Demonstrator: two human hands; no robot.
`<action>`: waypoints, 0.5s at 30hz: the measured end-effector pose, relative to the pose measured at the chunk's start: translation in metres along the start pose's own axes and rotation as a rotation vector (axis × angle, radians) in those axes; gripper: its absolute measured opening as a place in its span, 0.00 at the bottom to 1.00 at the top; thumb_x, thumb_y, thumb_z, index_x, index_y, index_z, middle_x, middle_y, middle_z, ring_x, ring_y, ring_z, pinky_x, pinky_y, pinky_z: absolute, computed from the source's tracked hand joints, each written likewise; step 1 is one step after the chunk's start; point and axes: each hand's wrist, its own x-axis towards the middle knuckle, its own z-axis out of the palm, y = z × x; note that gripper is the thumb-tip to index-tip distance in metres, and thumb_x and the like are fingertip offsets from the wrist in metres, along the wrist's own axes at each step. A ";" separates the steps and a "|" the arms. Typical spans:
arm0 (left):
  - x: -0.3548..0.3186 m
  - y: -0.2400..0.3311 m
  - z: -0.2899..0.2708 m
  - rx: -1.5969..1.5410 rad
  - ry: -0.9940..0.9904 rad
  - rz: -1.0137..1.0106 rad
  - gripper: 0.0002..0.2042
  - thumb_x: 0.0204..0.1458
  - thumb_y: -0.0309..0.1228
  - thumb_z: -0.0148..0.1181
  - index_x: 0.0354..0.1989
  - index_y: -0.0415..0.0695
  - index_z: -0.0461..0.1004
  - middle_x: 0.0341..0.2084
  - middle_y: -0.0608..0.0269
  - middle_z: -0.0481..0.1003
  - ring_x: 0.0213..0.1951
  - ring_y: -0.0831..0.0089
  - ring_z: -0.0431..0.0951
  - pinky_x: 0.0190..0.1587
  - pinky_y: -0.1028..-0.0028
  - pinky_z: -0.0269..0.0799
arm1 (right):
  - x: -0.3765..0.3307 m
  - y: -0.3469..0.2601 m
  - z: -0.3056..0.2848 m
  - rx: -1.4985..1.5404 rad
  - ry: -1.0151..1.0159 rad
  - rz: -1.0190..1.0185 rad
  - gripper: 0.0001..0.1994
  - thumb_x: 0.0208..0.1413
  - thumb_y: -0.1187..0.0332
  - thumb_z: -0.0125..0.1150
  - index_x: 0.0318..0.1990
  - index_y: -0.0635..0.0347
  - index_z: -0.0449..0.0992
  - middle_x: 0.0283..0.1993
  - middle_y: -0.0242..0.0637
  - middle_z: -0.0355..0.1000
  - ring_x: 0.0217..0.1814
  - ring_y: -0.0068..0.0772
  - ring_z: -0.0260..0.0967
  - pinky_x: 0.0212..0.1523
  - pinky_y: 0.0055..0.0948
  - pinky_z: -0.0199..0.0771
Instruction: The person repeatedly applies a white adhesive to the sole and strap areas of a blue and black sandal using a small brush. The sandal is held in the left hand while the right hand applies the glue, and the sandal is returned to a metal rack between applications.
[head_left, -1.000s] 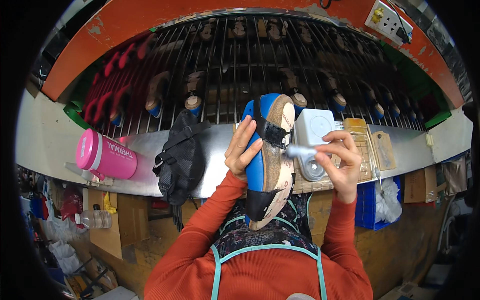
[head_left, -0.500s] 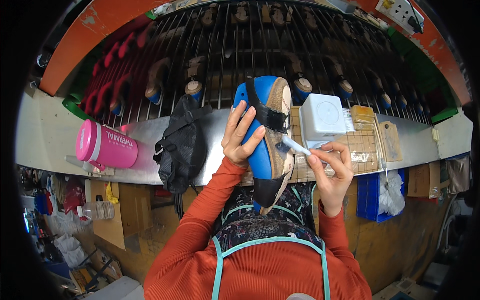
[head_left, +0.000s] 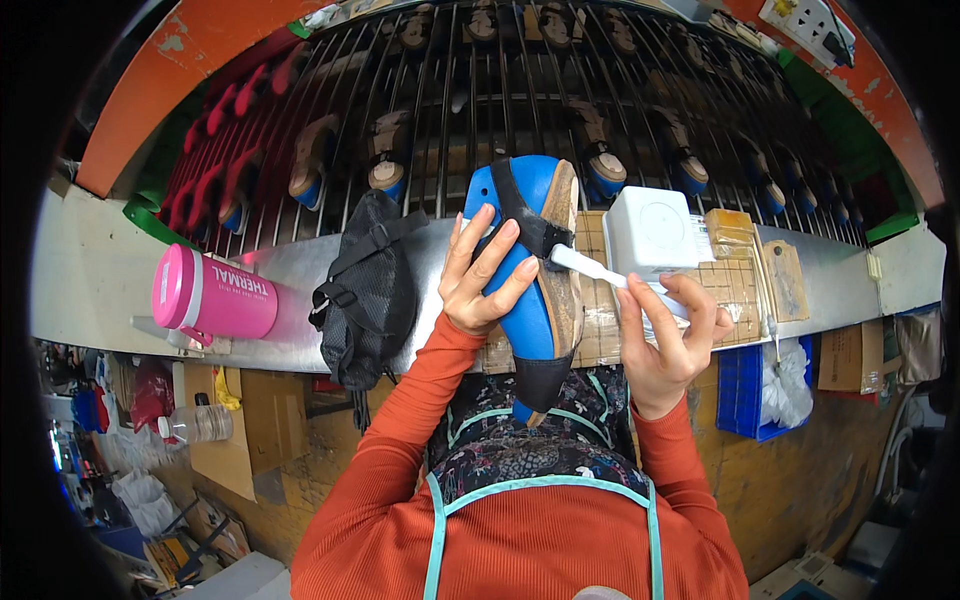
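My left hand [head_left: 482, 275] grips a blue shoe upper on a last [head_left: 530, 270], heel end down against my apron, with its brown bottom turned to the right. A black strap crosses the shoe near its toe. My right hand [head_left: 668, 335] holds a white brush [head_left: 600, 272] whose tip touches the edge of the brown bottom, just below the strap.
A white square container [head_left: 652, 232] sits on the taped bench [head_left: 80, 270] behind the brush. A pink bottle [head_left: 215, 295] lies at the left and a black pouch [head_left: 370, 290] hangs over the edge. Behind runs a wire rack [head_left: 450, 90] carrying more shoes. A blue crate [head_left: 755, 385] sits below right.
The view has tipped down, so the shoe and hands sit lower in frame. The brush has moved from near the white container onto the shoe's bottom edge.
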 end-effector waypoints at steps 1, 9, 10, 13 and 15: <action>0.000 -0.001 0.000 -0.004 -0.003 0.001 0.18 0.45 0.27 0.66 0.46 0.58 0.74 0.51 0.56 0.75 0.55 0.47 0.73 0.55 0.45 0.68 | 0.000 0.000 0.001 -0.009 0.010 -0.010 0.15 0.38 0.69 0.76 0.37 0.48 0.84 0.40 0.29 0.72 0.38 0.21 0.66 0.43 0.30 0.47; 0.004 -0.006 0.000 -0.024 0.033 0.007 0.18 0.45 0.26 0.66 0.46 0.57 0.74 0.51 0.55 0.75 0.55 0.47 0.73 0.56 0.46 0.68 | 0.007 0.012 0.005 0.253 -0.083 0.089 0.12 0.39 0.70 0.75 0.35 0.51 0.84 0.39 0.29 0.72 0.33 0.21 0.66 0.42 0.28 0.51; 0.005 -0.007 0.000 -0.025 0.046 0.006 0.18 0.45 0.26 0.66 0.45 0.57 0.74 0.51 0.55 0.75 0.55 0.47 0.73 0.56 0.46 0.68 | 0.007 0.014 0.003 0.312 -0.141 0.143 0.12 0.39 0.71 0.74 0.35 0.52 0.84 0.38 0.30 0.72 0.32 0.21 0.66 0.42 0.28 0.52; 0.009 -0.008 0.003 -0.026 0.083 0.003 0.17 0.46 0.26 0.66 0.45 0.56 0.74 0.51 0.54 0.75 0.55 0.46 0.73 0.56 0.47 0.67 | 0.006 0.018 0.001 0.442 -0.214 0.221 0.11 0.40 0.71 0.74 0.34 0.54 0.84 0.37 0.30 0.72 0.28 0.21 0.64 0.41 0.26 0.53; 0.011 -0.008 0.004 -0.024 0.098 -0.004 0.17 0.46 0.27 0.65 0.45 0.56 0.74 0.51 0.53 0.75 0.55 0.46 0.73 0.57 0.47 0.67 | 0.004 0.019 0.001 0.485 -0.225 0.236 0.10 0.40 0.72 0.74 0.34 0.55 0.84 0.37 0.30 0.72 0.26 0.20 0.63 0.40 0.25 0.53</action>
